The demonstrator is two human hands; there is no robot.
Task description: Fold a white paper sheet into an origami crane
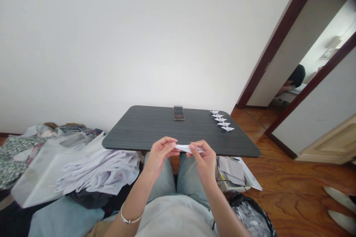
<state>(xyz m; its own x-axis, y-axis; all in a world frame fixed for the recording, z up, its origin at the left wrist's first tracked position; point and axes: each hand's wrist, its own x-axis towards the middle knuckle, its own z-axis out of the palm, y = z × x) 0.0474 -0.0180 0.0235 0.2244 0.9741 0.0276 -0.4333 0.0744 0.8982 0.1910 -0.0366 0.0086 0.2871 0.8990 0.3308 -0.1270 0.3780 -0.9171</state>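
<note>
A narrow folded piece of white paper (183, 147) is stretched between my two hands, just above the near edge of the dark table (155, 129). My left hand (162, 149) pinches its left end between thumb and fingers. At the other end, my right hand (204, 154) grips the paper with thumb and fingers, hiding part of it. Several folded white paper cranes (220, 119) stand in a slanting row along the table's right side.
A phone (178, 113) lies near the table's back edge by the wall. Piled clothes (102, 170) are at the left. On the right sit a box of papers (232, 174) and a black bag of paper scraps (253, 216). A person (296, 77) is beyond the doorway.
</note>
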